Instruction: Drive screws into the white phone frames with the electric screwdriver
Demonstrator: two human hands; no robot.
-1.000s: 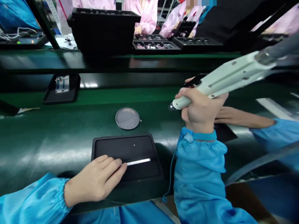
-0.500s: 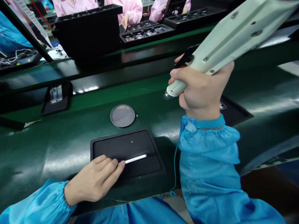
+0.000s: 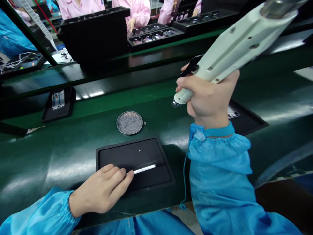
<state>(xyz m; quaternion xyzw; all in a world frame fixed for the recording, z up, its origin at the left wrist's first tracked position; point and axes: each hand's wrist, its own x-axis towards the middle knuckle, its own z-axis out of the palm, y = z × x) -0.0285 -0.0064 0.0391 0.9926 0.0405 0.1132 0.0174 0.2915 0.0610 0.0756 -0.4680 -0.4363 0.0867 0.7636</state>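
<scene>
My right hand point(image 3: 210, 98) is wrapped round a pale green electric screwdriver point(image 3: 234, 45). It is raised above the bench, with the metal tip point(image 3: 175, 103) at lower left and the body slanting to the upper right. Pinched in the fingers of my left hand point(image 3: 102, 189) is a slim silver piece point(image 3: 144, 169), seen edge-on; I cannot tell its kind. It is over a shallow black tray point(image 3: 151, 151), whose near left part my hand covers. Beyond that tray lies a round dish with a perforated plate point(image 3: 129, 123), holding tiny bits that look like screws.
At left, a black tray point(image 3: 52, 115) holds a phone part point(image 3: 58, 99). Another dark tray point(image 3: 251, 125) with a part point(image 3: 232, 113) lies right of my wrist. A raised rail point(image 3: 102, 76) crosses behind. Beyond it are black bins point(image 3: 97, 36) and people in pink sleeves point(image 3: 140, 14).
The view has shifted slightly. The screwdriver's rear end has swung a little down and left in the picture. Both hands keep their hold.
</scene>
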